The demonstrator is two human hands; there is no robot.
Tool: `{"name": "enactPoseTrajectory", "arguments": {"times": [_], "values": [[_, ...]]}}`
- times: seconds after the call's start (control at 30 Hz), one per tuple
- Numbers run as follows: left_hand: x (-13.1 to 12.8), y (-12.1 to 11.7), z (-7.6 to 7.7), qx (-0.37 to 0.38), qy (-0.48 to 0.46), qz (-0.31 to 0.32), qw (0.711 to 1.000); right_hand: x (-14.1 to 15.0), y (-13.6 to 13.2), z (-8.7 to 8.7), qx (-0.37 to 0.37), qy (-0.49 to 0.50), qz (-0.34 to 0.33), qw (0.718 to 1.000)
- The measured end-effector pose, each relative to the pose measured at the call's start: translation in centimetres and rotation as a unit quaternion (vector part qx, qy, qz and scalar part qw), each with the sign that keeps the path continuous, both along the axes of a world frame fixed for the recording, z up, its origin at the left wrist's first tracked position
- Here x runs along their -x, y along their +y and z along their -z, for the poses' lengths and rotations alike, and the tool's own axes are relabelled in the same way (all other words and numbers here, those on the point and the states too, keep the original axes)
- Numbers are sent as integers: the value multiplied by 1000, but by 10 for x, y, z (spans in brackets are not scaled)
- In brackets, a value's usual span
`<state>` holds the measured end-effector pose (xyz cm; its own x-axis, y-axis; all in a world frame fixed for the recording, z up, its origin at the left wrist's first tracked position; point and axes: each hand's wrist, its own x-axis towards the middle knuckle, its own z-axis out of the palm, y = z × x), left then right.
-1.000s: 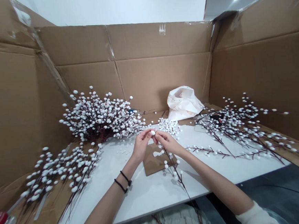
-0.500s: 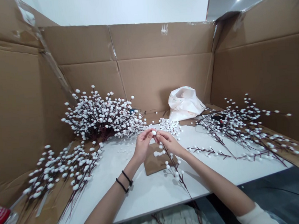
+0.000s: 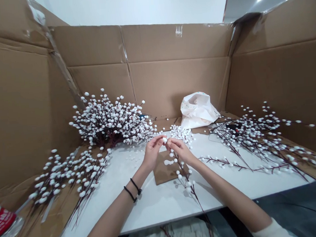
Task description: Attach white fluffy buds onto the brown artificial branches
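Between the fingertips of my left hand (image 3: 153,151) a white foam ball (image 3: 165,140) is pinched. My right hand (image 3: 180,149) grips the upper end of a dark-red berry branch (image 3: 192,189), whose tip meets the ball. Several white balls sit along this branch, and its stem runs down past the front edge of the table. Under the hands lies a brown cardboard piece (image 3: 162,171) with a white glue-like blob (image 3: 168,162) on it. Just beyond the hands is a pile of loose white balls (image 3: 181,132).
A dense bunch of white-berry branches (image 3: 108,118) stands at the back left, with a smaller bunch (image 3: 69,173) nearer. More branches (image 3: 252,133) lie on the right of the white tabletop (image 3: 143,207). A white bag (image 3: 198,111) and cardboard walls (image 3: 179,76) stand behind. A red-labelled container (image 3: 2,222) is at left.
The whole view has shifted slightly, so things appear a little further right. Both hands keep their hold on the ball and the branch, with hardly any movement.
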<state>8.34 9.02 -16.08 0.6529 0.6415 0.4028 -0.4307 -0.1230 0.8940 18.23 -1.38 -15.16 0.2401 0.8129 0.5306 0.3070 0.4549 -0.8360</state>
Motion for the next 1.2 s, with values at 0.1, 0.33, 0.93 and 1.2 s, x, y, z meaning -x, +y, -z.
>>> {"name": "enactPoseTrajectory", "arguments": {"times": [0.1,0.33,0.93,1.2], "values": [[0,1,0,19,-17,6,1000,-1,0,-1,0,-26,-9,1000],[0,2,0,-4,18,5,1000,2,-2,-1,-12,-60,4,998],[7,-8,-12,-31,42,26,998,1,-6,3,6,-32,25,999],[93,-86,-25,72,222,170,957,25,-7,-57,-196,120,179,957]]}}
